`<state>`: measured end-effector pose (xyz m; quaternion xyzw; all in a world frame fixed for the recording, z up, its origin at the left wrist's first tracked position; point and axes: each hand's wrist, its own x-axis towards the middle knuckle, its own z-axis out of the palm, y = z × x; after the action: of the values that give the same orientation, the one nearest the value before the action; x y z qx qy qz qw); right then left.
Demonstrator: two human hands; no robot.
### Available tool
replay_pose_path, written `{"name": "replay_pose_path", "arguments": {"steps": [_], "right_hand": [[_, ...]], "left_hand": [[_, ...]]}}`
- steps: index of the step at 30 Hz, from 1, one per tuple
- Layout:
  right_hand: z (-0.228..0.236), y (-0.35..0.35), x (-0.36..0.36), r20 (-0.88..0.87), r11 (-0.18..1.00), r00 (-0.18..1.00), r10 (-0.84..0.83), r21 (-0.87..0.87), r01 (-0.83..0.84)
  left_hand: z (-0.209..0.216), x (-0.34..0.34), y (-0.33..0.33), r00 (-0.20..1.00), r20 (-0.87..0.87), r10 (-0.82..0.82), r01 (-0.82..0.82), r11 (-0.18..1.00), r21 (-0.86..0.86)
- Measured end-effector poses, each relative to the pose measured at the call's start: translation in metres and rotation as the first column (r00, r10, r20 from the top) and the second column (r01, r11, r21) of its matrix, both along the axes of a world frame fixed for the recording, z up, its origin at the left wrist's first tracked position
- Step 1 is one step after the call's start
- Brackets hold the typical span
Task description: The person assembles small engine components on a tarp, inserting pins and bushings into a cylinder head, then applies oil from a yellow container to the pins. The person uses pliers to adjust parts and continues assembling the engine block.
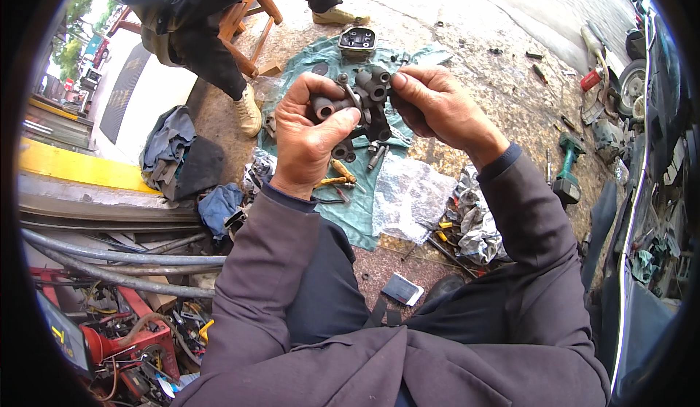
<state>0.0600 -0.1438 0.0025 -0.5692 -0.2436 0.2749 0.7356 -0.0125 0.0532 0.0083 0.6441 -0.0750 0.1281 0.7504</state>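
My left hand (310, 130) is closed around a dark metal mechanical part (373, 93) with several round bores, raised over a green cloth (362, 188). A thin metal arm on this part passes near my left thumb. At the part's right side, my right hand (445, 108) has thumb and fingers pinched together. Whatever sits between those fingertips is hidden. Below the part, yellow-handled pliers (341, 175) and a small metal cylinder (377, 157) lie on the cloth. At the cloth's far end stands an open metal housing (357, 42) with a dark inside.
Across from me, a person (197, 28) sits on a wooden stool (251, 31). A clear plastic sheet (412, 195) and crumpled wrapping (477, 217) lie nearer me. On the right are a green cordless drill (569, 166) and vehicle parts. A red frame (146, 319) with clutter stands lower left.
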Motion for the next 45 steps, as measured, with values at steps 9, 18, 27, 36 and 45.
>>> {"name": "replay_pose_path", "arguments": {"steps": [9,18,27,36,45], "right_hand": [[-0.001,0.002,-0.003,0.067,0.998,0.996,-0.058,-0.014,0.059],[-0.006,0.001,0.000,0.082,0.999,0.996,-0.027,-0.020,0.028],[-0.004,-0.003,0.004,0.065,1.000,0.997,-0.031,0.005,0.031],[-0.005,-0.003,0.004,0.100,0.999,0.995,0.010,0.036,-0.013],[-0.001,-0.007,0.006,0.117,0.999,0.993,0.019,0.025,-0.022]], "left_hand": [[0.003,-0.002,-0.006,0.998,-0.057,0.027,-0.033,0.993,-0.117],[0.001,0.001,0.002,0.987,-0.142,-0.076,0.059,0.991,-0.119],[0.000,0.001,0.004,0.980,-0.137,-0.141,0.099,0.956,-0.276],[-0.006,0.003,0.006,0.976,-0.114,-0.185,0.151,0.955,-0.254],[-0.009,0.005,0.009,0.951,-0.138,-0.277,0.216,0.913,-0.346]]}}
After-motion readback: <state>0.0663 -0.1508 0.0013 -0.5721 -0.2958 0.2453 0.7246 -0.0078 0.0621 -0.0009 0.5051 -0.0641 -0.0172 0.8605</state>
